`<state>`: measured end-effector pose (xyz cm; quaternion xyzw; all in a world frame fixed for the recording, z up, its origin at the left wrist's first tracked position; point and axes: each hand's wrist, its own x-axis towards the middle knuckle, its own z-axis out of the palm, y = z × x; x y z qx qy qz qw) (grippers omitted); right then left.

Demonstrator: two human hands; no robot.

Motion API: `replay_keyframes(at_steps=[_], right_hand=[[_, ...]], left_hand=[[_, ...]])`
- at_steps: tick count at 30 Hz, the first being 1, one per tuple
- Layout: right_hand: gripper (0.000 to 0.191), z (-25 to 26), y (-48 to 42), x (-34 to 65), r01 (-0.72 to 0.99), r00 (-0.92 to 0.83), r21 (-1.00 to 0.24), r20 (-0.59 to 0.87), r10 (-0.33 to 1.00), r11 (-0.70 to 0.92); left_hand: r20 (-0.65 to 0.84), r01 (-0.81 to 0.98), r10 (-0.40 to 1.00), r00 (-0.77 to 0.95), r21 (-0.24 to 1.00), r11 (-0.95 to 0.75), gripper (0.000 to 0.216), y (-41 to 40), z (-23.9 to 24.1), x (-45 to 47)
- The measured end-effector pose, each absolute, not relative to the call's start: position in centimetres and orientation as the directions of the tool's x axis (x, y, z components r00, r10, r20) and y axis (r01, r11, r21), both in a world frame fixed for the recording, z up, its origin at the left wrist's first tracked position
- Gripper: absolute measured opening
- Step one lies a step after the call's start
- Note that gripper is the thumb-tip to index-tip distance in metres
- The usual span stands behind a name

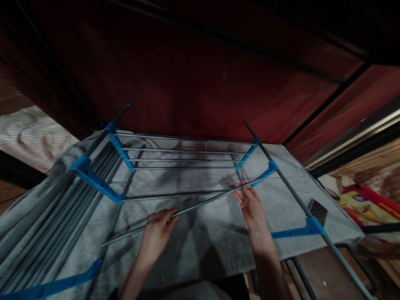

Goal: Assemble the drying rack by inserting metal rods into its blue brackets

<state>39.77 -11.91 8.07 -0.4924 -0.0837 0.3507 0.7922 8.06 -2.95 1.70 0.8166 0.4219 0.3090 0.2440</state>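
Note:
A grey metal rod (200,203) runs slantwise from lower left to upper right across a drying rack. My left hand (158,233) is closed around the rod near its lower part. My right hand (250,202) pinches the rod's upper end close to a blue plastic connector (265,173). The rack has grey metal rails (184,159) and blue plastic side bars (93,177), and stands over a grey towel (200,241).
Dark red fabric (187,79) hangs behind the rack. A striped cloth (34,133) lies at the left. A dark phone-like slab (318,211) rests on the towel at the right, near a colourful printed surface (365,200). Folded rack rails (46,225) slope down at the left.

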Motion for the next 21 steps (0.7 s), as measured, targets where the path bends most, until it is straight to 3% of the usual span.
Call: replay_keyframes(at_steps=[10,21], right_hand=[[0.035,6.2,-13.2,42.2,-0.375,0.841,-0.86,-0.159,0.517,0.346],[0.042,4.7,-14.4,43.3,-0.391,0.857,-0.84,-0.183,0.482,0.377]], left_hand=[[0.332,0.57,0.818,0.47,0.593,-0.569,0.04,-1.3,0.7,6.7],[0.336,0.74,0.897,0.288,0.516,-0.431,0.028,0.5,-1.2,3.3]])
